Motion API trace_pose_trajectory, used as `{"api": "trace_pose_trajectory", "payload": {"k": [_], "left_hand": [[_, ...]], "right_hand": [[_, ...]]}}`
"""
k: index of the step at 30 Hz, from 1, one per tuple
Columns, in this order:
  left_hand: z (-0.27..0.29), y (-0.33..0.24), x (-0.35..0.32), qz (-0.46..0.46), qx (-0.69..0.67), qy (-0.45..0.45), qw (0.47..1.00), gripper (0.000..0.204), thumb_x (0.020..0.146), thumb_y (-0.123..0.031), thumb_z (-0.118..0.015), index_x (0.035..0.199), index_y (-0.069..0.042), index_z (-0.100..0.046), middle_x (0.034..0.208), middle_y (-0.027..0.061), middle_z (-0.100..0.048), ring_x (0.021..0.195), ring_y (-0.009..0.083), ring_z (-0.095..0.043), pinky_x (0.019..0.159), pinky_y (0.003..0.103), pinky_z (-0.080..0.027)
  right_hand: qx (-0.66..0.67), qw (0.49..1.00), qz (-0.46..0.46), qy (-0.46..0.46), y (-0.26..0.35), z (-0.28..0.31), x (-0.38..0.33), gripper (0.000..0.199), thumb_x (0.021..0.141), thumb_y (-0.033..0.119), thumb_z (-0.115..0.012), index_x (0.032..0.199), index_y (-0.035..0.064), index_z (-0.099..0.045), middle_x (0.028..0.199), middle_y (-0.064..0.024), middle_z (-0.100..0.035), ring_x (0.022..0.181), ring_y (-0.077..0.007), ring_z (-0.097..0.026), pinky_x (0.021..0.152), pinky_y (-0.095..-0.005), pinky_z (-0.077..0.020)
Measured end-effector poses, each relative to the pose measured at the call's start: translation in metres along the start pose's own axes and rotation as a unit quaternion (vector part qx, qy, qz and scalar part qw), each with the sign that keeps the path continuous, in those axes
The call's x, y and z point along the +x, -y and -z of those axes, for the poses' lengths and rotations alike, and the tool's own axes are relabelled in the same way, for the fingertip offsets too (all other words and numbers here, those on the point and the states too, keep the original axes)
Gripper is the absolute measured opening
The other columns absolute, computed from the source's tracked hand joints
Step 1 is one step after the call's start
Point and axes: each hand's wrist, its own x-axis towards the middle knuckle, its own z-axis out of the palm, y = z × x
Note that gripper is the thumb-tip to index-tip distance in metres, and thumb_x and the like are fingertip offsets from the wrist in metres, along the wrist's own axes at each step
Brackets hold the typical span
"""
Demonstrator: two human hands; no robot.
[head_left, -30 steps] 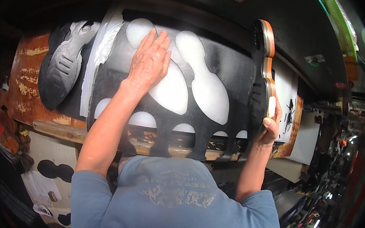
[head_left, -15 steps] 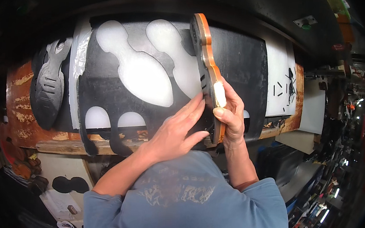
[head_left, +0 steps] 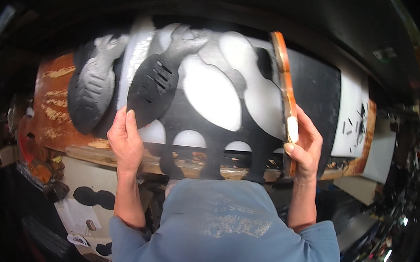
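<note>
My left hand (head_left: 127, 140) pinches the lower end of a black, sole-shaped cut-out (head_left: 151, 82) with slots through it. It is held tilted above the left part of a black sheet (head_left: 318, 81). My right hand (head_left: 305, 145) grips a sole-shaped cutting die (head_left: 287, 90) with an orange edge, turned on its side. A white pad on the die shows beside my thumb. Sole-shaped and rounded holes run through the black sheet, and the white board (head_left: 210, 98) shows through them.
At the left lies a pile of similar black slotted soles (head_left: 93, 84). Small black strips lie on a white board (head_left: 350, 119) at the right. The worn wooden bench edge (head_left: 101, 155) runs along the front. Black scraps (head_left: 93, 196) lie lower left.
My left hand has left the die's side and swung left, now holding the slotted black sole. The die stays in my right hand, and the view has shifted.
</note>
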Motion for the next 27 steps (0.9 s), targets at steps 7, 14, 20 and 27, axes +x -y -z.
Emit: {"api": "trace_pose_trajectory", "payload": {"k": [7,14,20,27], "left_hand": [[0.062,0.038,0.025,0.062,0.021,-0.150,0.987,0.030,0.113,-0.012,-0.055,0.131,0.009,-0.066,0.107,0.0130,-0.076,0.096,0.0180,-0.070,0.088,0.035,-0.057],[0.083,0.048,0.041,-0.023,0.355,-0.214,0.910,0.038,0.103,-0.009,-0.065,0.139,0.005,-0.064,0.131,0.0211,-0.071,0.124,0.0374,-0.064,0.109,0.047,-0.049],[-0.007,-0.011,0.040,-0.104,0.068,-0.018,0.992,0.040,0.103,-0.007,-0.067,0.140,0.005,-0.066,0.145,0.0236,-0.065,0.138,0.0395,-0.060,0.118,0.047,-0.047],[-0.133,-0.023,0.035,-0.286,0.199,0.153,0.925,0.059,0.103,-0.020,-0.070,0.155,0.003,-0.053,0.165,0.0274,-0.047,0.159,0.0414,-0.036,0.131,0.055,-0.025]], "right_hand": [[-0.476,0.867,0.145,-0.001,-0.022,-0.004,0.007,0.082,0.063,0.017,-0.087,0.142,0.0031,-0.068,0.158,-0.0279,-0.047,0.138,-0.0414,-0.052,0.117,-0.0483,-0.0441],[-0.575,0.800,0.171,0.002,-0.034,-0.009,0.007,0.087,0.065,0.022,-0.084,0.148,0.0064,-0.064,0.159,-0.0336,-0.042,0.137,-0.0485,-0.048,0.113,-0.0583,-0.0448],[-0.582,0.784,0.214,-0.011,-0.040,-0.006,0.011,0.086,0.061,0.022,-0.087,0.142,0.0032,-0.065,0.156,-0.0309,-0.047,0.129,-0.0483,-0.053,0.108,-0.0550,-0.0481],[-0.561,0.802,0.204,-0.016,-0.042,-0.007,0.011,0.084,0.061,0.025,-0.085,0.141,0.0066,-0.067,0.154,-0.0300,-0.046,0.129,-0.0487,-0.052,0.109,-0.0548,-0.0498]]}}
